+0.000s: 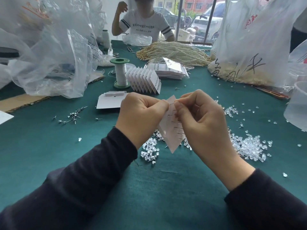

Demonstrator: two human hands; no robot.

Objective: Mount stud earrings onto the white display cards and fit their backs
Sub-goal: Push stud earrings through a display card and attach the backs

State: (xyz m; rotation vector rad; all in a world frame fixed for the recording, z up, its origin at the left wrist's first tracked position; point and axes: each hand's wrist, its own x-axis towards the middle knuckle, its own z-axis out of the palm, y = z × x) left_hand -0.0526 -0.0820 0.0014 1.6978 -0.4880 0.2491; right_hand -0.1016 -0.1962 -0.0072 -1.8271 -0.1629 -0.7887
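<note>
A white display card (172,136) is held up edge-on between my hands, with several stud posts sticking out of its back. My left hand (141,115) pinches the card's upper edge with curled fingers. My right hand (201,118) pinches something tiny at the card's top; what it is I cannot tell. Loose metal stud earrings (74,116) lie on the green cloth to the left. Clear plastic earring backs (249,146) are heaped at the right and under the card. Blank cards (108,101) lie behind my left hand.
A fanned row of filled cards (143,80) and a green thread spool (120,73) stand behind. Bagged card stacks (169,70), pearl strands (174,52), large plastic bags (54,60) and a clear tub (297,107) ring the table. Another person (142,22) sits opposite.
</note>
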